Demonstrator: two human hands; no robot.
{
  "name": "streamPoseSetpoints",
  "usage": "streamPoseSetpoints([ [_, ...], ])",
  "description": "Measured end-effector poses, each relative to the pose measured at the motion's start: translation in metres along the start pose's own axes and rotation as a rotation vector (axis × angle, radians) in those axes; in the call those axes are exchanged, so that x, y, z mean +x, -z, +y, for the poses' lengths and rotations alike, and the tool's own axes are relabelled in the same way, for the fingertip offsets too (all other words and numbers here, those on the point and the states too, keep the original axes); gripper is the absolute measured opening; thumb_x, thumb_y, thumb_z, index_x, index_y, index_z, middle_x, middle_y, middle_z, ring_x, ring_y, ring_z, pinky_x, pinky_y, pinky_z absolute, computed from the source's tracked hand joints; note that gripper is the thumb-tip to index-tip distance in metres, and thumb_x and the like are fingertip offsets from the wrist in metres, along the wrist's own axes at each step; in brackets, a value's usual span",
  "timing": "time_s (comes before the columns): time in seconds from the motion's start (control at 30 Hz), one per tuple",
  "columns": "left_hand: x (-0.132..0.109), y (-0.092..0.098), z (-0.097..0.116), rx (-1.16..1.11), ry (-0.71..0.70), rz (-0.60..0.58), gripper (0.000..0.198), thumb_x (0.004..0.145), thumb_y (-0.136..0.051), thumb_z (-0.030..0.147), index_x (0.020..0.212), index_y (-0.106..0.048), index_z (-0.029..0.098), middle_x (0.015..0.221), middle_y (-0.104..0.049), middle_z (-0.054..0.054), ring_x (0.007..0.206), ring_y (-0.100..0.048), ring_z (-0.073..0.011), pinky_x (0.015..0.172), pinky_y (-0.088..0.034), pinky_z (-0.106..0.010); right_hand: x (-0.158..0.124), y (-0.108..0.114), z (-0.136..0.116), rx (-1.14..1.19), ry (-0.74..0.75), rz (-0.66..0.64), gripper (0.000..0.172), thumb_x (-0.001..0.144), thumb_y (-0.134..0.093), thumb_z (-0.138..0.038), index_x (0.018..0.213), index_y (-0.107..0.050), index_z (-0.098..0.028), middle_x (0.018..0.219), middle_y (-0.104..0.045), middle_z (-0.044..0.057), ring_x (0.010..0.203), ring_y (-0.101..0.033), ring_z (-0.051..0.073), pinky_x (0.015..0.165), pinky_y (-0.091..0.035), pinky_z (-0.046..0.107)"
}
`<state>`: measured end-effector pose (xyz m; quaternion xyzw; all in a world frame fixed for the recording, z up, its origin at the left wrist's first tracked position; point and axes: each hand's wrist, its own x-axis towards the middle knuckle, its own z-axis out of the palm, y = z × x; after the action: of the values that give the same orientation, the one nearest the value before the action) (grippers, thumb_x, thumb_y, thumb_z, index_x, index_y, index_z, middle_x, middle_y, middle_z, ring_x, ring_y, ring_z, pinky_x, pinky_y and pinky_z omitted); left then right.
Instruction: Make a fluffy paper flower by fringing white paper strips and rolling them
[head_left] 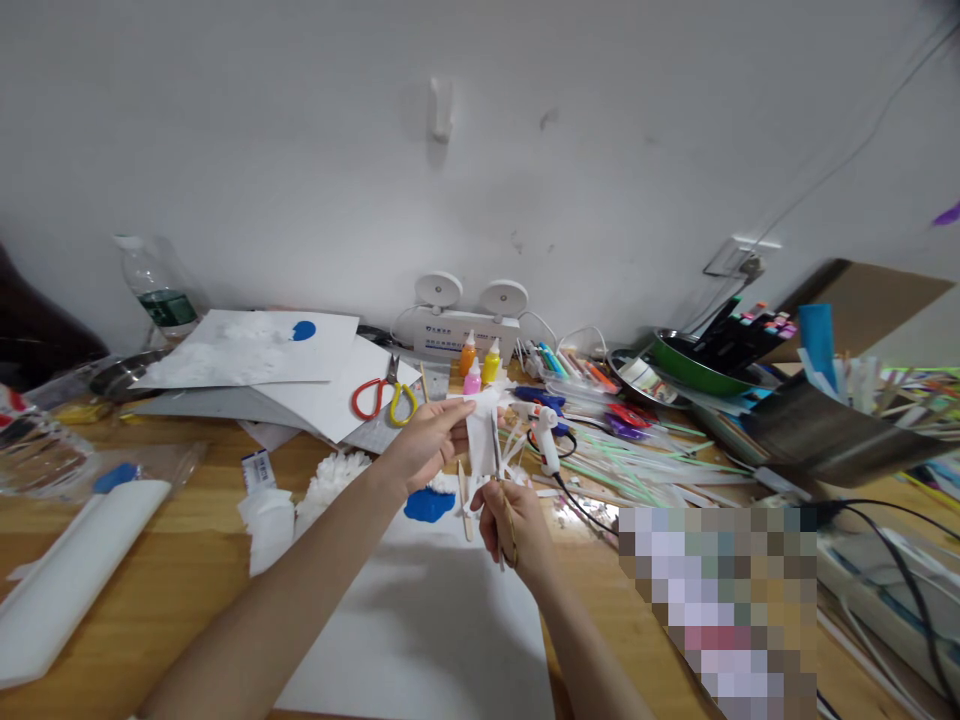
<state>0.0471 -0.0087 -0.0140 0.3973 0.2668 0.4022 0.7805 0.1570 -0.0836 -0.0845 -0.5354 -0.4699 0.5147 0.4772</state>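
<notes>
My left hand [435, 440] pinches the upper edge of a white strip of paper [481, 440] between thumb and fingers. In my right hand [514, 525] is a pair of scissors [496, 450], its blades pointing up along the strip's right side. Thin white cut strips [514, 440] show just right of the blades. Below the hands a white sheet [420, 620] lies on the table, with a blue patch of paint [430, 505] near its far edge. A wooden stick [466, 510] rests beside the patch. White fluffy material [330, 480] sits left of it.
Red-and-yellow-handled scissors [386, 395] lie by stacked white boards [247, 350]. Small paint bottles [471, 375] stand near the wall. A glue gun [547, 435] with its cable lies at right, before many thin strips [637, 455]. A white roll [75, 580] is at left.
</notes>
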Motion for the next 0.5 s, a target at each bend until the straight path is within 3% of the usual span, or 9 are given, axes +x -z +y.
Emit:
streamPoseSetpoints([
  [0.27,-0.0003,-0.0039,-0.001,-0.065,-0.018,0.056,0.021,0.08,-0.045,0.017,0.092,-0.061,0.009,0.084,-0.067,-0.012,0.079,-0.063,-0.0194,0.074,-0.049,-0.033,-0.0021,-0.0028,-0.002,-0.023,-0.08,-0.06,0.052,0.065,-0.04,-0.066,0.061,-0.048,-0.015,0.028,-0.042,-0.006,0.019,-0.031,0.005,0.022,-0.021,0.014],
  [0.5,-0.0023,-0.0065,-0.0032,-0.042,0.021,0.023,0.024,0.08,-0.043,0.015,0.09,-0.063,0.005,0.084,-0.067,-0.014,0.079,-0.063,-0.0193,0.072,-0.05,-0.029,-0.0037,-0.0047,0.0043,0.0,0.086,-0.035,0.058,0.071,-0.029,-0.067,0.063,-0.049,-0.013,0.035,-0.043,-0.004,0.027,-0.035,0.004,0.03,-0.026,0.015],
])
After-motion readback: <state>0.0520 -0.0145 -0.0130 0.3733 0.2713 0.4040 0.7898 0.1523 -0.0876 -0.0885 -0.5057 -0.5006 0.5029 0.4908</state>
